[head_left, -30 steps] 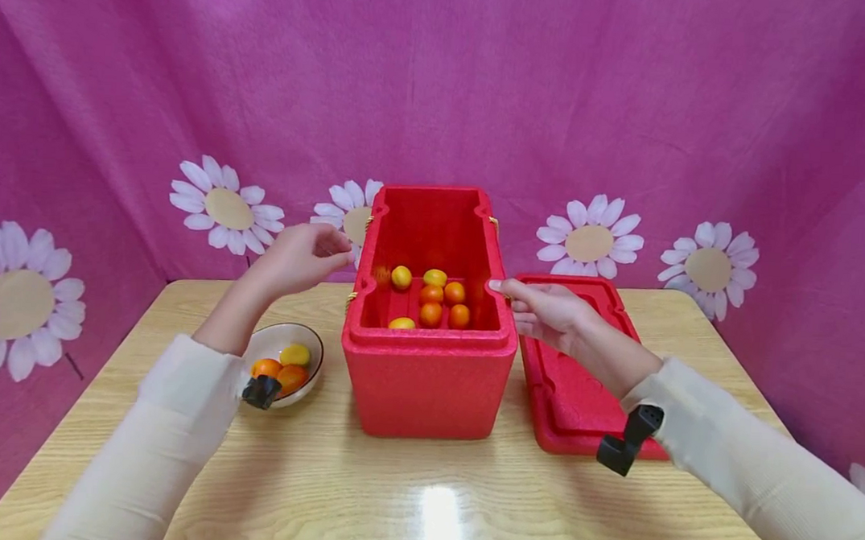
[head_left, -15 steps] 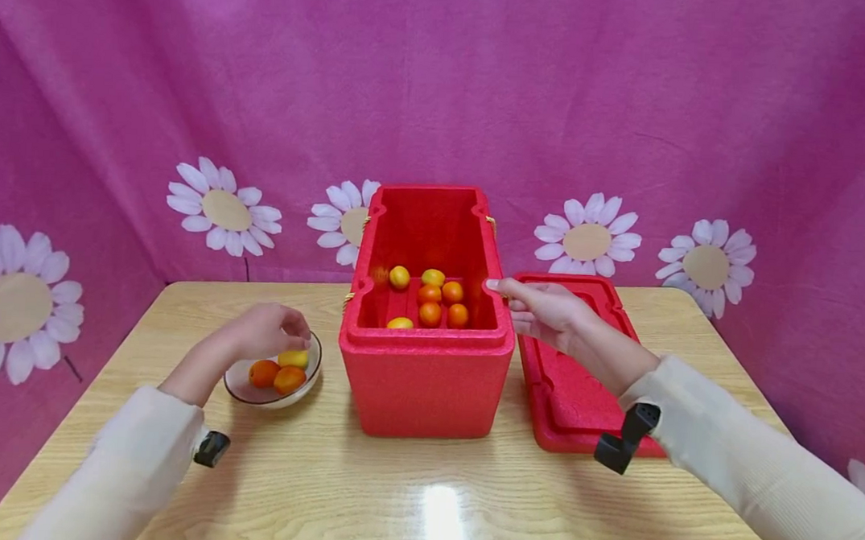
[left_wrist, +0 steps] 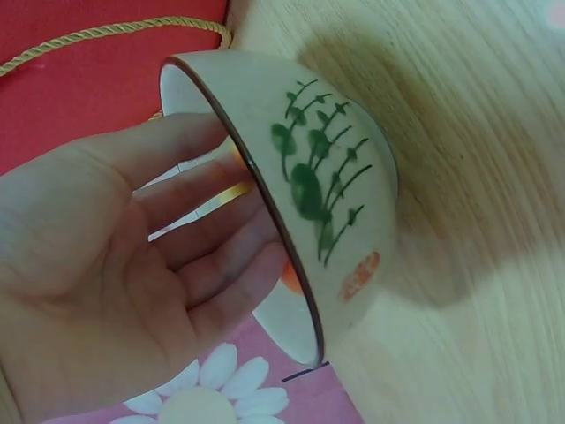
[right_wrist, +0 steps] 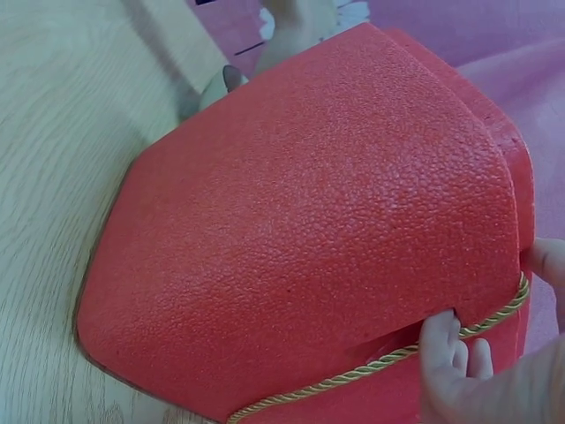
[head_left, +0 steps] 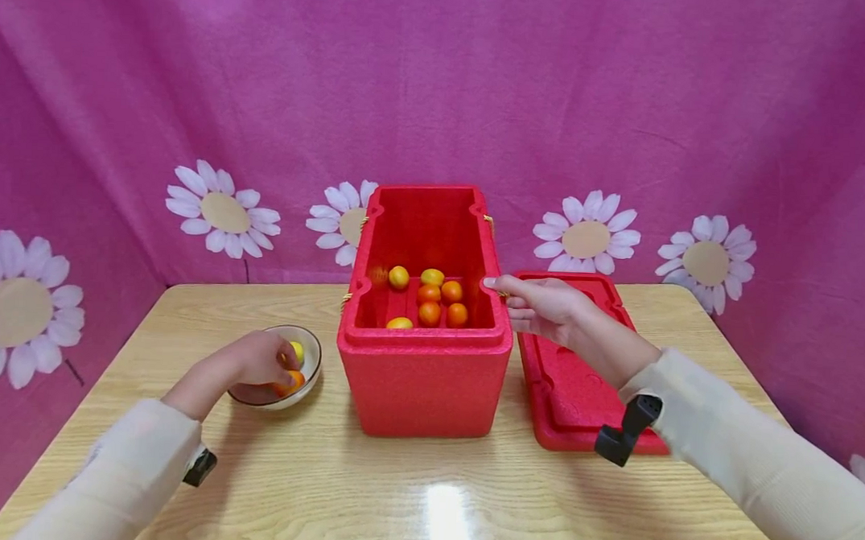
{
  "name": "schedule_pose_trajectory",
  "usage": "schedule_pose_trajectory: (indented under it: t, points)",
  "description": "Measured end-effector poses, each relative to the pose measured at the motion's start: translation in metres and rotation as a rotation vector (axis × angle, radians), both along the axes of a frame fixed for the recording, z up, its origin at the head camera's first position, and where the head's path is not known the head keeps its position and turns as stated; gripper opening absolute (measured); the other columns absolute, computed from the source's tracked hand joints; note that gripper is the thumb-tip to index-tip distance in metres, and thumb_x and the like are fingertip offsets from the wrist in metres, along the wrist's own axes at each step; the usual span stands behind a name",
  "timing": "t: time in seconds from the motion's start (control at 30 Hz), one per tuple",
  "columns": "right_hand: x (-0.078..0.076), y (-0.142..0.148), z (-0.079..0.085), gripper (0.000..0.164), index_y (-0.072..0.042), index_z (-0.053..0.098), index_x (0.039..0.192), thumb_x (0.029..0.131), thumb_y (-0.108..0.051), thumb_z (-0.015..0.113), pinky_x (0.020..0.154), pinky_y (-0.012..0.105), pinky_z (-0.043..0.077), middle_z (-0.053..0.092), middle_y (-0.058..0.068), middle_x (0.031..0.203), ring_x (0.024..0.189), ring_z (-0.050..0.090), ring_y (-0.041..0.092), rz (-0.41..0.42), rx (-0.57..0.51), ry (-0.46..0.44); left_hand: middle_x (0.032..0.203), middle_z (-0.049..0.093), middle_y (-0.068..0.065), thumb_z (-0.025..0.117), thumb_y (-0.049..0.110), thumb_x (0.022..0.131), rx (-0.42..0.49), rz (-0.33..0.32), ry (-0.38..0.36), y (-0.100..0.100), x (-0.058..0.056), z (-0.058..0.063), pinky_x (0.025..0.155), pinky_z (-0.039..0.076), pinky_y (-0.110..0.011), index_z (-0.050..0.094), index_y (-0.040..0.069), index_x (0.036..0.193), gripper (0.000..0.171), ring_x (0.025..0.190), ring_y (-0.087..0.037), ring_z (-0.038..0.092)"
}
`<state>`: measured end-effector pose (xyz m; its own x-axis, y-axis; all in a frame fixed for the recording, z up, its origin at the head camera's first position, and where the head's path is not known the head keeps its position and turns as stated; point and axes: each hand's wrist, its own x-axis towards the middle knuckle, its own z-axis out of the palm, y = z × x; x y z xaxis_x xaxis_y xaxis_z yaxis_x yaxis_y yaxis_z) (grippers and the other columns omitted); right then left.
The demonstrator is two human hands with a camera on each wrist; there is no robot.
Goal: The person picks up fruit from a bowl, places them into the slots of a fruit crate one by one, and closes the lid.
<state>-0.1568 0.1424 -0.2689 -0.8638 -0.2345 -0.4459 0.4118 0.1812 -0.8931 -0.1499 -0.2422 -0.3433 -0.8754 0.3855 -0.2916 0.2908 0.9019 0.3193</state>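
Note:
My left hand (head_left: 258,359) reaches down into a white bowl (left_wrist: 349,132) with a brown rim and green leaf pattern. Its fingers are at an orange fruit (head_left: 291,383), and a yellow fruit (head_left: 298,352) lies just behind it. The bowl wall hides my fingertips in the left wrist view, so I cannot tell whether they pinch the fruit. My right hand (head_left: 550,307) grips the side of the red foam box (head_left: 423,390), thumb on the rim and fingers by the gold rope (right_wrist: 375,364). Several small orange and yellow fruits (head_left: 429,313) lie on the box floor.
The red lid (head_left: 579,389) lies on the wooden table (head_left: 336,491) to the right of the box, partly under my right forearm. Behind the table hangs a pink curtain (head_left: 440,85) with large white flowers.
My left hand has come down from beside the box's left rim into the bowl, its fingers now among the fruits. The right hand has kept its grip on the box.

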Motion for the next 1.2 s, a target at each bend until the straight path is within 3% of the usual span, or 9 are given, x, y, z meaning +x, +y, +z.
schedule_pose_trajectory:
  t: [0.13, 0.33, 0.6, 0.93, 1.2]
  points:
    - [0.000, 0.000, 0.000, 0.052, -0.003, 0.048, 0.129, 0.092, -0.037, 0.060, 0.079, 0.022, 0.058, 0.067, -0.007, 0.079, 0.071, 0.063, 0.006, -0.007, -0.005, -0.005, 0.081, 0.069, -0.005, 0.074, 0.012, 0.074, -0.008, -0.050, 0.020, 0.003, 0.001, 0.000, 0.076, 0.047, -0.030, 0.073, 0.006, 0.087, 0.015, 0.077, -0.016, 0.055]
    - [-0.002, 0.000, -0.001, 0.037, -0.008, 0.053, 0.114, 0.093, -0.037, 0.060, 0.076, 0.019, 0.057, 0.060, -0.008, 0.069, 0.062, 0.053, 0.005, -0.008, -0.020, -0.015, 0.074, 0.067, 0.000, 0.071, 0.008, 0.070, -0.008, -0.101, 0.062, 0.003, 0.002, -0.001, 0.068, 0.042, -0.022, 0.073, 0.007, 0.082, 0.013, 0.070, -0.010, 0.049]
    - [-0.003, -0.001, -0.001, 0.035, -0.009, 0.052, 0.111, 0.093, -0.038, 0.058, 0.073, 0.016, 0.054, 0.049, -0.008, 0.062, 0.057, 0.042, 0.006, 0.000, -0.030, -0.016, 0.094, 0.068, -0.011, 0.073, 0.012, 0.075, 0.052, -0.016, -0.095, -0.004, 0.004, 0.015, 0.081, 0.048, -0.033, 0.070, 0.003, 0.096, 0.023, 0.087, -0.022, 0.056]
    - [-0.002, -0.001, 0.000, 0.048, -0.005, 0.050, 0.125, 0.092, -0.038, 0.061, 0.081, 0.023, 0.058, 0.065, -0.007, 0.080, 0.066, 0.059, 0.006, -0.027, -0.009, -0.017, 0.094, 0.068, -0.006, 0.070, 0.020, 0.079, 0.118, 0.016, -0.128, -0.015, 0.009, 0.028, 0.080, 0.048, -0.034, 0.069, 0.005, 0.100, 0.026, 0.090, -0.021, 0.057]
    - [0.000, 0.000, 0.000, 0.063, -0.002, 0.041, 0.138, 0.091, -0.039, 0.061, 0.082, 0.024, 0.058, 0.065, -0.005, 0.091, 0.072, 0.065, 0.006, -0.031, 0.021, -0.006, 0.097, 0.070, -0.004, 0.070, 0.024, 0.082, 0.166, 0.040, -0.147, -0.018, 0.009, 0.033, 0.081, 0.047, -0.033, 0.069, 0.005, 0.106, 0.030, 0.093, -0.020, 0.057]
